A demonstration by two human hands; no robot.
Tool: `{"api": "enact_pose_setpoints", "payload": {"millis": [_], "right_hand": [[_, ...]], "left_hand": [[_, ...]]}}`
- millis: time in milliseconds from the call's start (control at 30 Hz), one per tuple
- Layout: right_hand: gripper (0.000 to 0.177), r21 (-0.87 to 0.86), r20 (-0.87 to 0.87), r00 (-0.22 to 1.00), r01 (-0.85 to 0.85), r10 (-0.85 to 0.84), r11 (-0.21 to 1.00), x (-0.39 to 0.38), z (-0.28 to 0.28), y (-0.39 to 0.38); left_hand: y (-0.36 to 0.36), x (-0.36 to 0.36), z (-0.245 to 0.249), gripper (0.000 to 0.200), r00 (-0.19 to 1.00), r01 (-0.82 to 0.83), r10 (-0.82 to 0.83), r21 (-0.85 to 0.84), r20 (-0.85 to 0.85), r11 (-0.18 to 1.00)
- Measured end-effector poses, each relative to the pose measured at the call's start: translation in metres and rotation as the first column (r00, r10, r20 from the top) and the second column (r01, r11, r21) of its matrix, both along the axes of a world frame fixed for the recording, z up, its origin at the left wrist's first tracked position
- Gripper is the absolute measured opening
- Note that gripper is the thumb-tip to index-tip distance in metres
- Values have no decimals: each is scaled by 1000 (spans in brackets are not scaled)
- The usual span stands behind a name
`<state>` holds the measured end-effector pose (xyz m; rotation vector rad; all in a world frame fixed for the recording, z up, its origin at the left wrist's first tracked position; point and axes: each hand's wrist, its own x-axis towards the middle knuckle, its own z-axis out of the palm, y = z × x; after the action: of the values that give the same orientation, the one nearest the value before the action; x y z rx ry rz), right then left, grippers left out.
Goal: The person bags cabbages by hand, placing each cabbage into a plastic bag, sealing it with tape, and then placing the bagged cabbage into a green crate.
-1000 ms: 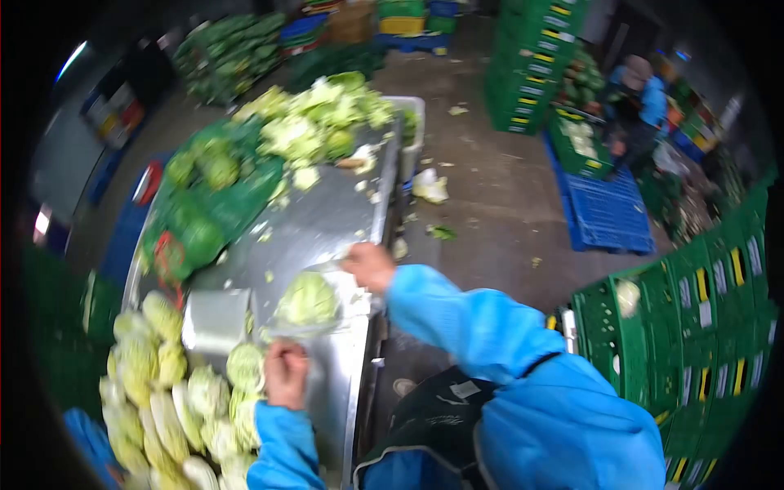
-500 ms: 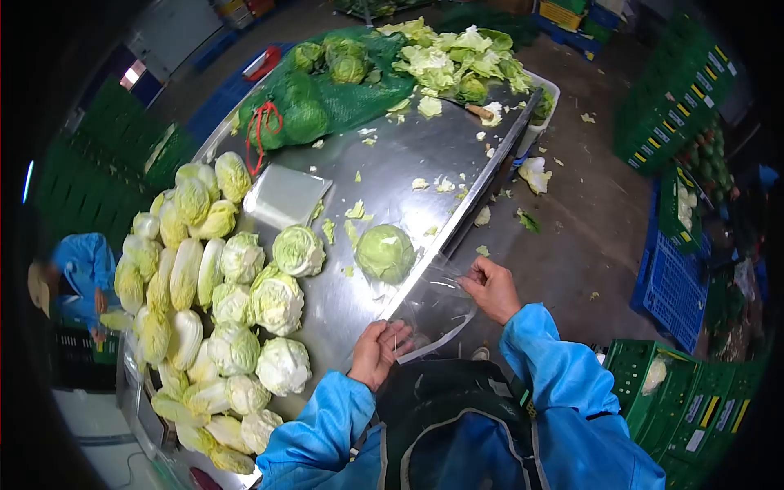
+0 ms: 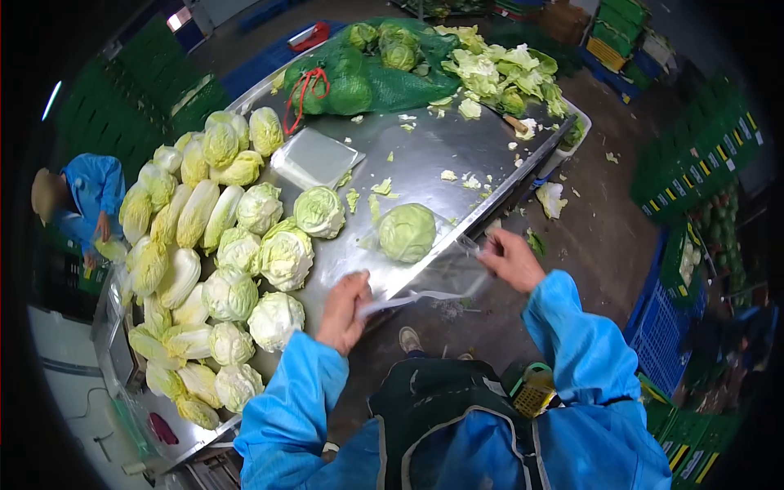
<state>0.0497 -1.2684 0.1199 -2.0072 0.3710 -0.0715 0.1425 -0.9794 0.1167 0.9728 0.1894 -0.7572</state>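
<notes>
By the near right edge of the table, a round cabbage rests on the metal with the thin film of a clear bag about it; how far the film reaches underneath cannot be told. The bag's rim spans the gap between the two hands, out past the edge. On the left, the left hand has its fingers curled closed on one end of the rim. On the right and slightly farther off, the right hand pinches the other end. The hands are well apart, and the rim dips between them.

Holding both ends at one height would likely share the pull evenly. A light grip should do, as film this thin may stretch or split. A slow, low pull looks safer than a sharp one: the cabbage is round, close to the edge, and could roll.

Loose scraps lie just beyond it and could catch in the film. Farther left is a flat stack of clear film; left of the bag, pale heads crowd the table beside long cabbages. At the far side lie a green net, torn leaves and a wooden handle. At the far left, a co-worker stands by the long cabbages.
</notes>
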Motion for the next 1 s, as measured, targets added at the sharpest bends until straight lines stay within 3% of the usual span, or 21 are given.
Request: {"api": "enact_pose_setpoints", "payload": {"millis": [67,133,167,300,367,433,533,600,667,733,800,933,1000], "right_hand": [[20,6,-62,998,-16,16,1000,-26,-6,7],[22,277,-236,971,99,-32,956,-46,-8,15],[22,315,-245,969,99,-20,944,-50,-11,19],[17,293,-125,992,54,-17,954,-48,-21,20],[13,-116,-71,996,-55,47,992,-44,-10,10],[12,-181,-93,994,-69,53,981,-39,13,9],[12,-253,-151,985,-120,83,960,-36,35,13],[16,-570,34,994,-63,100,819,-32,53,28],[19,-542,154,929,-205,337,815,-19,81,63],[17,-445,276,734,-475,620,760,-2,78,104],[17,-311,144,609,-720,780,620,11,62,135],[19,-295,14,576,-779,818,553,8,29,154],[19,-386,-41,418,-845,908,371,-4,33,155]], "left_hand": [[11,-33,-2,14,983,28,-3,136,-181,990],[19,-58,-3,13,943,20,41,178,-331,984],[23,-65,-4,15,928,27,35,162,-371,986],[45,-70,-18,15,942,76,-23,147,-335,986],[48,-69,-14,16,947,115,-51,186,-317,976],[55,-72,-19,17,956,172,-112,214,-270,962],[52,-79,-25,18,966,126,-76,196,-248,973],[48,-82,-19,18,963,82,-32,178,-269,981],[46,-83,-18,17,966,102,-53,185,-251,977],[45,-85,-24,21,972,89,-52,155,-228,984],[41,-87,-26,21,982,69,-49,102,-185,992],[36,-87,-25,18,997,9,0,109,-82,994],[38,-85,-26,17,997,-17,26,119,-77,993]]}}
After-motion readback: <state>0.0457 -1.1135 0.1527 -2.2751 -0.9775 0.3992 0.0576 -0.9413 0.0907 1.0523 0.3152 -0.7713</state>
